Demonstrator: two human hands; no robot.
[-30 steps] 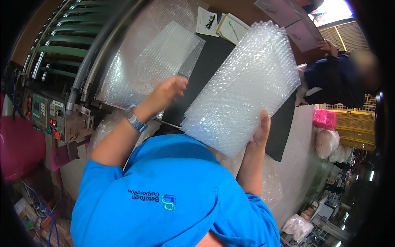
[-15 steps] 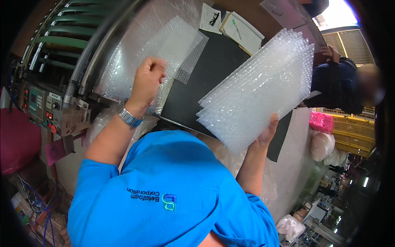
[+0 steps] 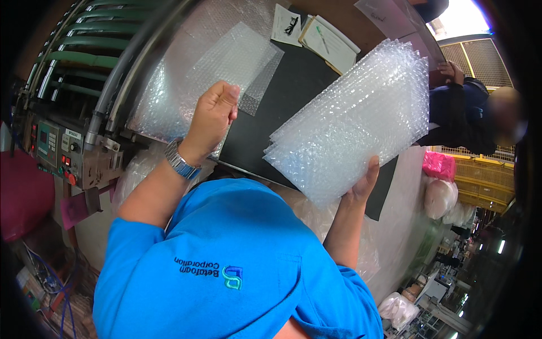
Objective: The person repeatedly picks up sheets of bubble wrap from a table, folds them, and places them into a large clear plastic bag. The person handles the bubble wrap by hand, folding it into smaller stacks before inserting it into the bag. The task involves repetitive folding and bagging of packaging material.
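Observation:
A stack of clear bubble wrap sheets [image 3: 350, 124] leans up over the right side of the table, its edges slightly fanned. My right hand [image 3: 364, 183] grips the stack at its lower right edge, thumb on the near face and the other fingers hidden behind. Curled into a fist with the thumb pressed over the fingers, my left hand [image 3: 214, 116] is raised over the left part of the table, and nothing shows in it. Beneath and beyond it lie more bubble wrap sheets [image 3: 226, 56], flat and overlapping.
The table has a dark mat [image 3: 296, 76]. At its far side are a clipboard with papers and a pen [image 3: 330, 42] and dark glasses [image 3: 291, 26] on a sheet. A machine with a control panel [image 3: 65, 147] stands left. A person [image 3: 468, 113] is at the right, near wrapped bundles [image 3: 440, 198].
My left hand has moved a little to the right and its fingers have closed more tightly. The stack in my right hand has shifted slightly left.

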